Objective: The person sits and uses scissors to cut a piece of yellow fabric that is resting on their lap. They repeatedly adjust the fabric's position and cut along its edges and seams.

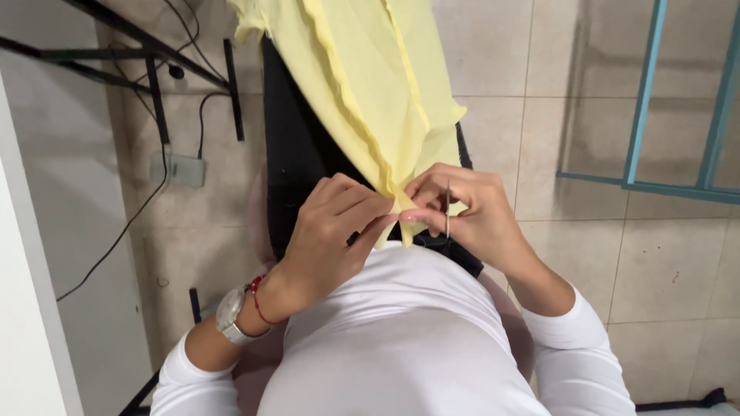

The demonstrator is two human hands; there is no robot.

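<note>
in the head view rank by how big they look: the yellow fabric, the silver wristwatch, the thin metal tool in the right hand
1. Pale yellow ruffled fabric, by far the largest.
2. Silver wristwatch on the left wrist.
3. Thin metal tool in the right hand: longer than the watch face but far slimmer, so that ranking is unsure.

A blue metal frame (644, 100) stands on the tiled floor (655, 262) (black cables (146, 200) trail opposite).

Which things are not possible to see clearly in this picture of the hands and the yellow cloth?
Head view only:
- Yellow cloth: top cut off by the frame edge; its lower corner is hidden between the fingers.
- Thin metal tool in the right hand: too small to identify.
- Left hand: fingertips hidden by the cloth.
- Lap: covered by the white shirt.
</note>
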